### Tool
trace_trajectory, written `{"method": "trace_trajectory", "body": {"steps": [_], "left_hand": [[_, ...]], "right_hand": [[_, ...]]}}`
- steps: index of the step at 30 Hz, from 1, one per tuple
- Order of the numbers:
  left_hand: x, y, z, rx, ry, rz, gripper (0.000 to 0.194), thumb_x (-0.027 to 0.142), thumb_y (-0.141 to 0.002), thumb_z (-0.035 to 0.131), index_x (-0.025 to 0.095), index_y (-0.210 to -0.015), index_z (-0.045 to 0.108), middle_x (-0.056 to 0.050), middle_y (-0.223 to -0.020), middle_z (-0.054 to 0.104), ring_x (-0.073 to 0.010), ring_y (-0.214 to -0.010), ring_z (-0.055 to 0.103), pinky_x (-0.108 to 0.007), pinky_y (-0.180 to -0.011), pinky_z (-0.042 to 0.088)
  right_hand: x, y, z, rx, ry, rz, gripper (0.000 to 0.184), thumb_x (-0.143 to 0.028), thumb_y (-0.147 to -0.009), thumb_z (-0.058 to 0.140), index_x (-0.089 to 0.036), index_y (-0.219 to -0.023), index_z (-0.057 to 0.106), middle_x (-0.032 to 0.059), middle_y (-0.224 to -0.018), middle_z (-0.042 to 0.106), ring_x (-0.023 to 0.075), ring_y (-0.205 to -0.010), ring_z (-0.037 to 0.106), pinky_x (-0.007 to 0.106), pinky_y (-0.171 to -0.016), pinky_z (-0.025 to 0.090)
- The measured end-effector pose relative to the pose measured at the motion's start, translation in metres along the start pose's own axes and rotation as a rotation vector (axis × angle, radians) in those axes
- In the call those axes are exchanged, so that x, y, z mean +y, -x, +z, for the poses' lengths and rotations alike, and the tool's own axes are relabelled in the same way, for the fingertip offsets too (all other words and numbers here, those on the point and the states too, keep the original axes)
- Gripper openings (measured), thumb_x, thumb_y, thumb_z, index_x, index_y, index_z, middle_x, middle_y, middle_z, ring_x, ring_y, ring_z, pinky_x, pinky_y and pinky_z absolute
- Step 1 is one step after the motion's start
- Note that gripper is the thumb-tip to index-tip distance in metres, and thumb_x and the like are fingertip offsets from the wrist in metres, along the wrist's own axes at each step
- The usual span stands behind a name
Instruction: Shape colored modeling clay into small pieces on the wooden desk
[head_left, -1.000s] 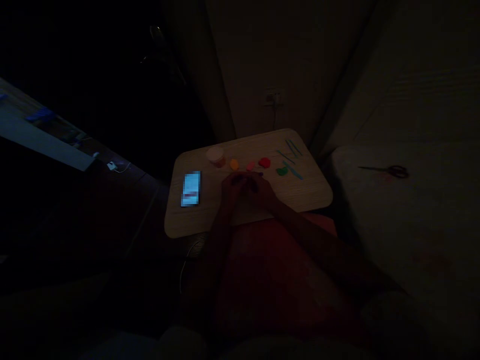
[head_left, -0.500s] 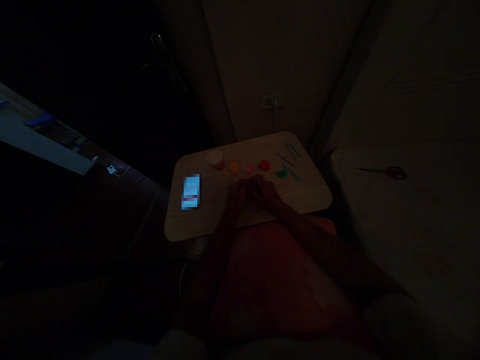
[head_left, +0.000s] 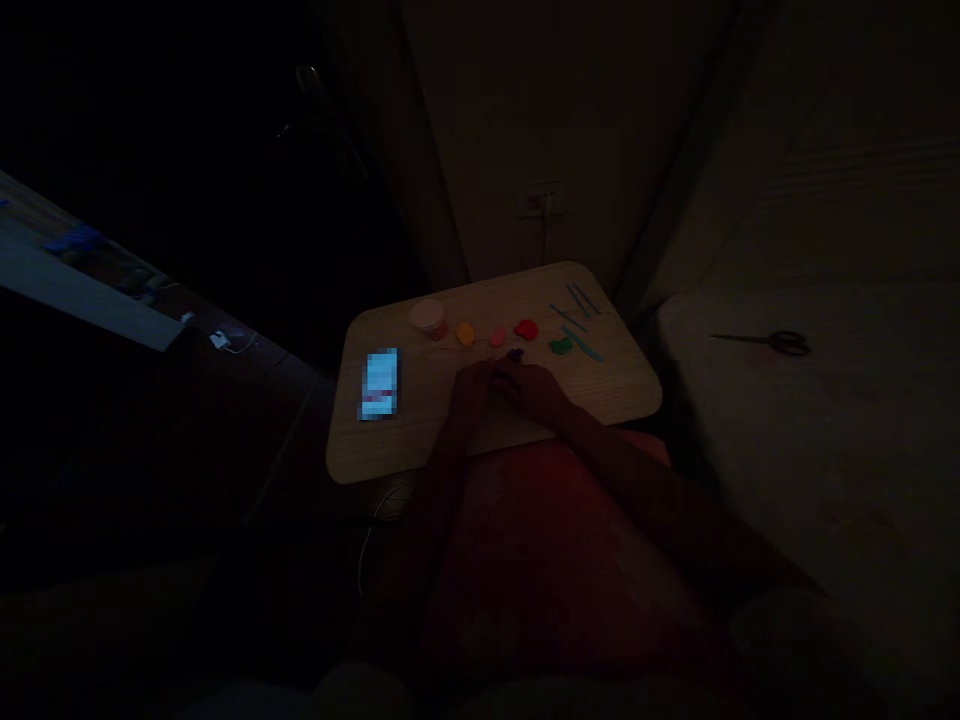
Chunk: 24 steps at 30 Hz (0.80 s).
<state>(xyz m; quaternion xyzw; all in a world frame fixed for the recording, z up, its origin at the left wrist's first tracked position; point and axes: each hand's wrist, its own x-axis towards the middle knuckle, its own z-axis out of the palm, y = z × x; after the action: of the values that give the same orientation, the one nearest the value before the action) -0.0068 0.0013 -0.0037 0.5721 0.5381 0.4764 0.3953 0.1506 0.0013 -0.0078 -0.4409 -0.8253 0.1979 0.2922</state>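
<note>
Low light makes detail hard to see. My left hand (head_left: pixel 472 387) and my right hand (head_left: pixel 534 388) meet at the middle of a small wooden table (head_left: pixel 420 445), fingers curled in and pressed together. Whatever is between them is hidden. Just beyond the fingertips of my right hand is a small dark purple lump (head_left: pixel 515 354) that looks like modelling clay; whether the fingers touch it I cannot tell. Behind it are similar lumps: orange (head_left: pixel 466 334), pink (head_left: pixel 498 338) and red (head_left: pixel 526 329). A green lump (head_left: pixel 561 345) sits to the right.
A lidded tub (head_left: pixel 428 320) stands at the back left, with a lit phone (head_left: pixel 380 384) in front of it. Several thin blue-green sticks (head_left: pixel 582 343) lie at the right. Scissors (head_left: pixel 784 343) rest on a pale surface further right. A wall socket (head_left: pixel 544 200) holds a plug.
My hands have flattened slightly and lowered toward me. The purple lump now shows beyond the fingers, where it was not visible before. The other lumps stay in place.
</note>
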Motion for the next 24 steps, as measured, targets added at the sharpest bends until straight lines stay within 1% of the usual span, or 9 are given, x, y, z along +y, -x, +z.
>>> {"method": "trace_trajectory", "body": {"steps": [4,7,10,13,17,20,22,23,24], "left_hand": [[-0.003,0.000,0.001,-0.012,0.014,0.013,0.041,0.057,-0.088,0.059,0.020,-0.072,0.066,-0.003,-0.074,0.069,-0.0194,-0.074,0.060,-0.032,-0.074,0.049],[-0.003,0.000,0.003,0.026,-0.016,0.048,0.045,0.061,-0.090,0.055,0.021,-0.070,0.059,-0.002,-0.071,0.061,-0.0176,-0.071,0.054,-0.031,-0.070,0.045],[-0.003,-0.001,0.005,0.072,-0.041,0.072,0.049,0.066,-0.091,0.053,0.022,-0.070,0.052,0.000,-0.070,0.054,-0.0166,-0.069,0.049,-0.031,-0.068,0.042],[-0.007,-0.003,0.005,0.138,-0.042,0.081,0.048,0.066,-0.093,0.052,0.022,-0.074,0.051,0.000,-0.071,0.052,-0.0166,-0.069,0.048,-0.030,-0.068,0.042],[-0.013,-0.007,-0.001,0.294,-0.013,0.048,0.035,0.052,-0.098,0.052,0.023,-0.078,0.049,0.001,-0.073,0.049,-0.0152,-0.068,0.045,-0.028,-0.065,0.042],[-0.016,-0.009,-0.006,0.362,-0.029,0.072,0.020,0.037,-0.098,0.053,0.023,-0.084,0.051,0.000,-0.079,0.052,-0.0150,-0.073,0.049,-0.026,-0.069,0.044],[-0.017,-0.008,-0.006,0.336,-0.087,0.140,0.007,0.026,-0.092,0.059,0.022,-0.089,0.055,-0.001,-0.087,0.057,-0.0158,-0.082,0.054,-0.027,-0.077,0.047],[-0.017,-0.008,-0.005,0.290,-0.116,0.173,0.006,0.021,-0.089,0.062,0.022,-0.092,0.057,-0.002,-0.092,0.060,-0.0164,-0.086,0.056,-0.028,-0.081,0.048],[-0.017,-0.007,-0.004,0.231,-0.138,0.197,0.011,0.017,-0.086,0.064,0.022,-0.095,0.058,-0.003,-0.095,0.062,-0.0170,-0.089,0.058,-0.029,-0.083,0.049]], "right_hand": [[0.002,-0.003,0.002,-0.011,-0.046,0.001,0.028,-0.032,-0.103,0.047,-0.022,-0.116,0.069,0.0102,-0.105,0.076,0.0243,-0.081,0.067,0.033,-0.074,0.047],[0.003,-0.006,0.002,0.023,-0.155,0.001,0.026,-0.032,-0.101,0.045,-0.021,-0.099,0.069,0.0066,-0.089,0.073,0.0215,-0.076,0.064,0.031,-0.072,0.045],[0.003,-0.009,0.000,0.071,-0.269,0.036,0.026,-0.032,-0.096,0.046,-0.021,-0.079,0.062,0.0032,-0.074,0.065,0.0187,-0.068,0.058,0.030,-0.069,0.041],[0.005,-0.008,-0.002,0.121,-0.382,0.096,0.027,-0.033,-0.091,0.047,-0.021,-0.067,0.052,0.0002,-0.063,0.054,0.0162,-0.061,0.050,0.029,-0.064,0.037],[0.010,-0.004,-0.001,0.227,-0.602,0.221,0.037,-0.039,-0.093,0.044,-0.023,-0.059,0.043,-0.0021,-0.055,0.042,0.0142,-0.055,0.042,0.028,-0.056,0.033],[0.013,-0.005,0.001,0.292,-0.691,0.307,0.047,-0.048,-0.097,0.041,-0.022,-0.060,0.049,-0.0018,-0.053,0.044,0.0141,-0.053,0.042,0.027,-0.054,0.034],[0.013,-0.006,0.001,0.263,-0.671,0.265,0.049,-0.051,-0.098,0.044,-0.020,-0.065,0.060,0.0001,-0.056,0.052,0.0153,-0.057,0.050,0.028,-0.057,0.038],[0.012,-0.007,0.001,0.243,-0.646,0.217,0.046,-0.051,-0.097,0.047,-0.019,-0.070,0.066,0.0017,-0.061,0.059,0.0164,-0.061,0.055,0.028,-0.061,0.042],[0.012,-0.007,0.001,0.228,-0.618,0.166,0.041,-0.050,-0.095,0.052,-0.019,-0.075,0.070,0.0034,-0.069,0.066,0.0178,-0.068,0.060,0.029,-0.067,0.046]]}}
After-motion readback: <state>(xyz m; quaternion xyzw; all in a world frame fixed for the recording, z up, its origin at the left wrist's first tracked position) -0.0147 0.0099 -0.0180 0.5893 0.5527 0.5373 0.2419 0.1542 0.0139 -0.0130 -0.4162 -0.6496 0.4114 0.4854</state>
